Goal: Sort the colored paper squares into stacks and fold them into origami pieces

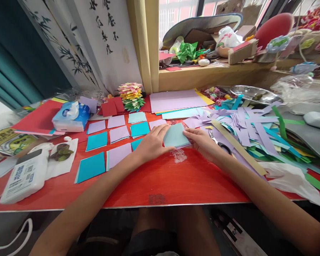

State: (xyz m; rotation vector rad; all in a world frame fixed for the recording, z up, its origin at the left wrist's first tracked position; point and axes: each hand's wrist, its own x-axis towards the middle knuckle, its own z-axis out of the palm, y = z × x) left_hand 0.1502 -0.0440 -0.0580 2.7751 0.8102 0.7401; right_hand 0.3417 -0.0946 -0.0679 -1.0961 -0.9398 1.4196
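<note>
Between my two hands is a small stack of pale blue-green paper squares [177, 135], tilted a little above the red table. My left hand [155, 141] grips its left side, thumb along the near edge and fingers at the far corner. My right hand [202, 141] pinches the right edge between thumb and fingers. Left of my hands lie rows of paper squares, among them a teal stack [91, 168], a lilac stack [119, 155] and a pale blue-green stack [137, 117]. Scissors [220, 143] with dark handles rest beside my right hand, partly under paper strips.
A heap of coloured paper strips [245, 124] spreads on the right, near a metal dish [256, 94]. Lilac sheets [176, 101] and a folded-paper tower [131, 96] stand at the back. A tissue pack [70, 116] and a white device [26, 176] sit left on the red table [138, 192].
</note>
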